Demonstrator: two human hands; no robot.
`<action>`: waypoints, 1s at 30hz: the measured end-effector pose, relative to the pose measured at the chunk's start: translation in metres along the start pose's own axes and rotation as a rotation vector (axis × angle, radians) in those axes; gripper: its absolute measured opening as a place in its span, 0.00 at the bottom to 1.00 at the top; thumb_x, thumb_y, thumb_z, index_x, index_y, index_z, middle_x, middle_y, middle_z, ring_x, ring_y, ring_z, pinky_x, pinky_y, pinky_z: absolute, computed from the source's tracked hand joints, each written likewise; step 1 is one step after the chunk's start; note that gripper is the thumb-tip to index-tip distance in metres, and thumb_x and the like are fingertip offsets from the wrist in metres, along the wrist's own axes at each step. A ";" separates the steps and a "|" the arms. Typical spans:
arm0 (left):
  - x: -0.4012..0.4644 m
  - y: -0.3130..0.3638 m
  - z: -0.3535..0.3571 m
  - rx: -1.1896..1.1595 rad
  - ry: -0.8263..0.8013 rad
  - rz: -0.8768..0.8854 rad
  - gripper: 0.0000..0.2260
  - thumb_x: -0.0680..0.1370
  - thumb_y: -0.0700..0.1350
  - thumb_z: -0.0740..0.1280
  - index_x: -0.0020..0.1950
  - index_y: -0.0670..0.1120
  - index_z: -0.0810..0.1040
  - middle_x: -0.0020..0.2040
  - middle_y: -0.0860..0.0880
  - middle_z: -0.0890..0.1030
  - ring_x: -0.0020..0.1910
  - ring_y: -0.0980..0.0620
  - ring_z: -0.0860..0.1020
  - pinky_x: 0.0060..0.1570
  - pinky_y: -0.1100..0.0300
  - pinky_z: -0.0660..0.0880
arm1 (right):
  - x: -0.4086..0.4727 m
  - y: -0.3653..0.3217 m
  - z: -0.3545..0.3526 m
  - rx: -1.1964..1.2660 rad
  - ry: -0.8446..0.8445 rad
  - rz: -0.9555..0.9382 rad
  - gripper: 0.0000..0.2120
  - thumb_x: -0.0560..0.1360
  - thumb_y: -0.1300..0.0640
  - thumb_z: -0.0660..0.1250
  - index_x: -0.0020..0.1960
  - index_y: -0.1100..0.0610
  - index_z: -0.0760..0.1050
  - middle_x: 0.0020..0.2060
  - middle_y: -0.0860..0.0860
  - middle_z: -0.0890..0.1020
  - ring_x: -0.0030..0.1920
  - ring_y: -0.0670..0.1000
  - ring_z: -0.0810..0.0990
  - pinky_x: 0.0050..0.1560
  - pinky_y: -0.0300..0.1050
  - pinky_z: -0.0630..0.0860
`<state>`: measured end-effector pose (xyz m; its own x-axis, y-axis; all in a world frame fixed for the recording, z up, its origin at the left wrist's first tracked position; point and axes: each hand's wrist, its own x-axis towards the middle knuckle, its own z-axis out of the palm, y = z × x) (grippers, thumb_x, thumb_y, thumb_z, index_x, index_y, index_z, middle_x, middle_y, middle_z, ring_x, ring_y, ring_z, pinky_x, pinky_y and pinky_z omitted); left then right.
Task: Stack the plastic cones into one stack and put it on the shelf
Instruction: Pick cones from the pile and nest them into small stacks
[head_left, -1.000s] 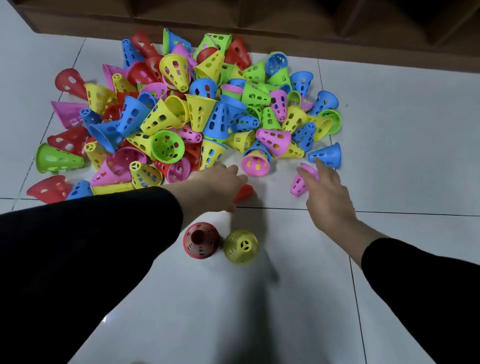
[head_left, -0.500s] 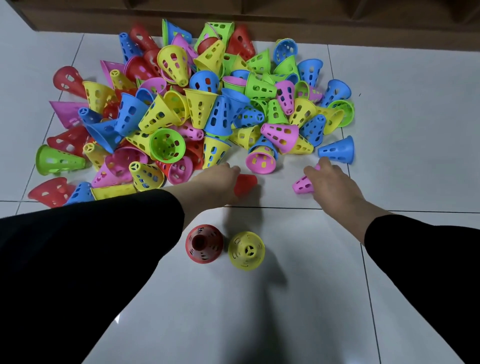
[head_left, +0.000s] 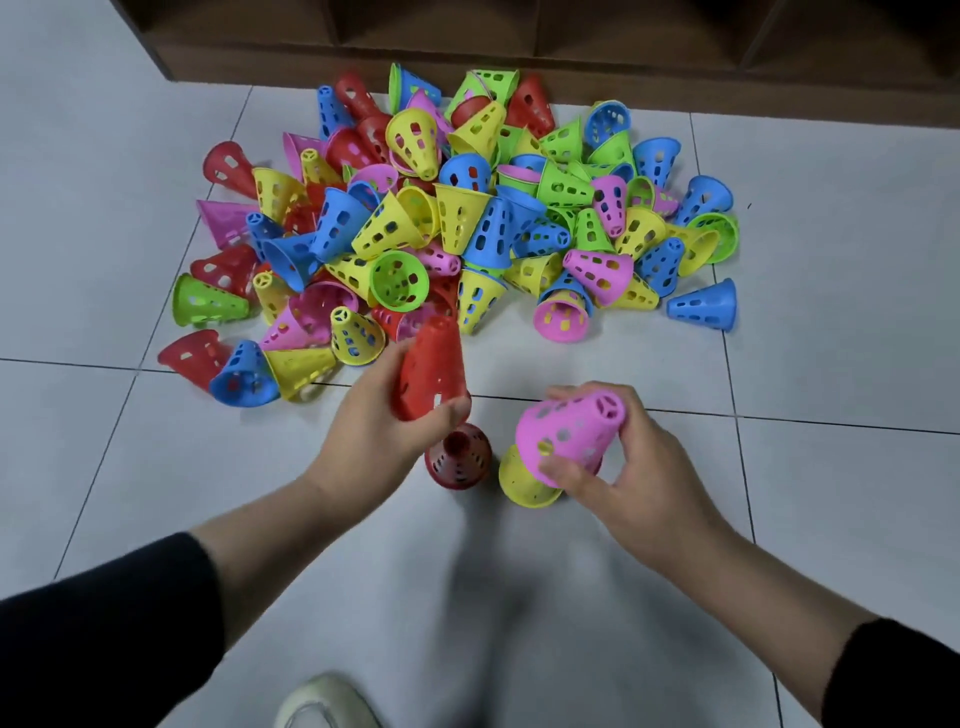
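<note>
A shoe tip (head_left: 324, 701) shows at the floor's (head_left: 831, 364) near edge. Both hands have lifted off the tiles since half a second ago: the left hand (head_left: 363, 436) now grips a red cone (head_left: 431, 374) above the standing red cone (head_left: 458, 457), and the right hand (head_left: 618, 467) pinches a pink cone (head_left: 569, 431) over the yellow cone (head_left: 522, 480). Beyond, the cone pile (head_left: 457, 223) lies against the shelf (head_left: 519, 52) at the far edge.

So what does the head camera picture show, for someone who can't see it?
A person's left hand holds a red cone and the right hand holds a pink cone, above a red cone and a yellow cone standing on the floor. Behind lies a big pile of colourful cones by a wooden shelf.
</note>
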<state>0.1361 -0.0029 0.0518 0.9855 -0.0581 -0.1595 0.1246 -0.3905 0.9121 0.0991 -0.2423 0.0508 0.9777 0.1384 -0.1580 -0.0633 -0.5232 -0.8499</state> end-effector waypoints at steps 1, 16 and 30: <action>-0.010 -0.005 0.001 -0.019 -0.005 0.003 0.21 0.70 0.51 0.77 0.57 0.61 0.71 0.46 0.67 0.79 0.45 0.66 0.78 0.42 0.73 0.72 | -0.004 0.000 0.006 -0.020 -0.013 0.003 0.26 0.66 0.36 0.71 0.61 0.41 0.70 0.59 0.35 0.78 0.59 0.39 0.76 0.56 0.35 0.74; -0.021 -0.078 0.019 0.554 -0.278 -0.051 0.32 0.77 0.60 0.67 0.78 0.53 0.61 0.74 0.49 0.68 0.71 0.45 0.68 0.67 0.47 0.69 | -0.013 0.022 0.045 -0.395 -0.125 0.152 0.33 0.73 0.38 0.68 0.74 0.47 0.64 0.71 0.44 0.70 0.70 0.47 0.69 0.70 0.46 0.66; 0.005 -0.090 -0.073 0.626 -0.020 -0.128 0.26 0.81 0.56 0.64 0.76 0.48 0.65 0.72 0.45 0.72 0.68 0.45 0.72 0.64 0.52 0.70 | 0.091 -0.048 0.061 -0.341 -0.169 0.096 0.17 0.78 0.47 0.66 0.65 0.49 0.73 0.51 0.46 0.80 0.53 0.49 0.79 0.55 0.46 0.75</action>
<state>0.1385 0.0988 -0.0038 0.9643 0.0098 -0.2648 0.1440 -0.8582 0.4927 0.1793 -0.1535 0.0469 0.9219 0.1974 -0.3333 -0.0544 -0.7859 -0.6159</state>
